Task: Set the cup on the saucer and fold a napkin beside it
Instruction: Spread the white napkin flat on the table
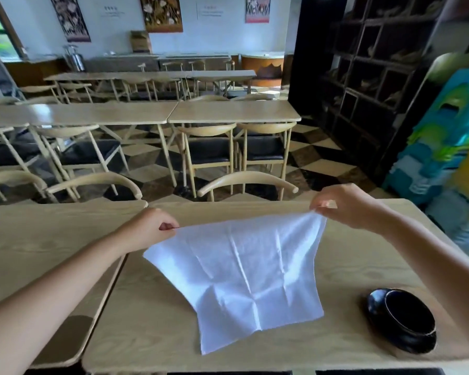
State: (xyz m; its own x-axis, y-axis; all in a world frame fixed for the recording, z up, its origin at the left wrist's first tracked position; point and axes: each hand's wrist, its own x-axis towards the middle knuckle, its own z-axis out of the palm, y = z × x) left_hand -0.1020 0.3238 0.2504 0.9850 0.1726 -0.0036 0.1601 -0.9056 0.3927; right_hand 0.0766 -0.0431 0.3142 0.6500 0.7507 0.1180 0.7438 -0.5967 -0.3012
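White napkin [244, 277] hangs unfolded between the left hand [152, 228] and right hand [347, 207], each pinching a top corner; black cup [409, 318] sits on its saucer [374, 301] nearby.

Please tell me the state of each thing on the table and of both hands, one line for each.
Napkin: unfolded, creased, far edge lifted, near part lying on the table.
Left hand: closed, pinching the napkin's far left corner.
Right hand: closed, pinching the napkin's far right corner.
Cup: upright, apparently empty, sitting on the saucer.
Saucer: flat on the table, right of the napkin, under the cup.
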